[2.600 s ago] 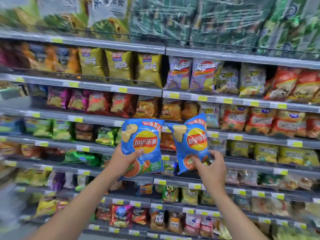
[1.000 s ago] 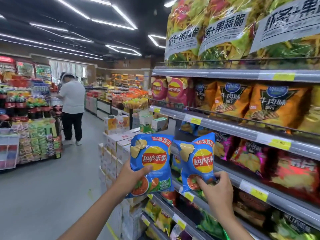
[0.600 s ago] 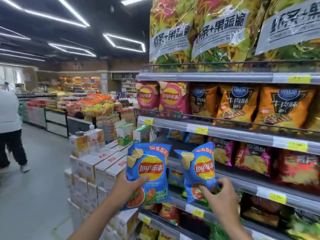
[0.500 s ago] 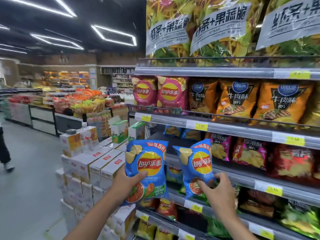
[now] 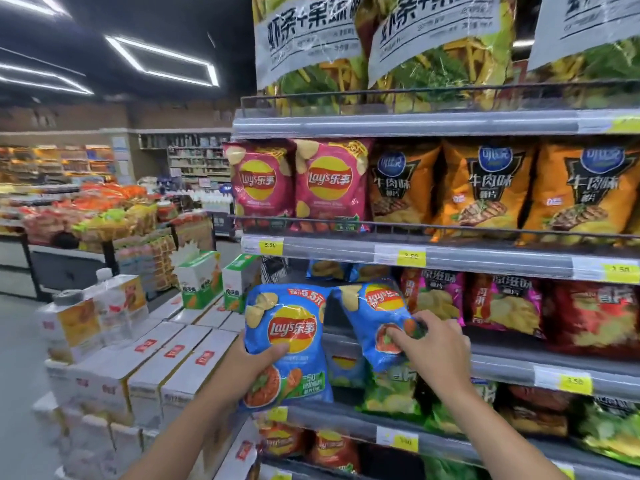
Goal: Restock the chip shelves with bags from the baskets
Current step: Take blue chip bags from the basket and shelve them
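My left hand (image 5: pixel 254 363) grips a blue Lay's chip bag (image 5: pixel 287 327) by its lower part, upright, in front of the shelf end. My right hand (image 5: pixel 433 344) pinches a second blue Lay's bag (image 5: pixel 375 317) and holds it tilted at the mouth of the third shelf (image 5: pixel 502 367). More blue bags (image 5: pixel 332 270) lie at the back of that shelf's left end. Pink Lay's bags (image 5: pixel 294 183) stand on the shelf above.
Orange beef-flavour bags (image 5: pixel 485 192) and magenta bags (image 5: pixel 433 299) fill the shelves to the right. A stack of white cartons (image 5: pixel 166 362) with drink boxes (image 5: pixel 197 278) stands at the aisle end on the left. Produce displays (image 5: pixel 86 216) lie beyond.
My view swung from the middle of the shelves to their left end. My right hand has tilted its blue bag and pushed it toward the third shelf; the left bag stays held upright.
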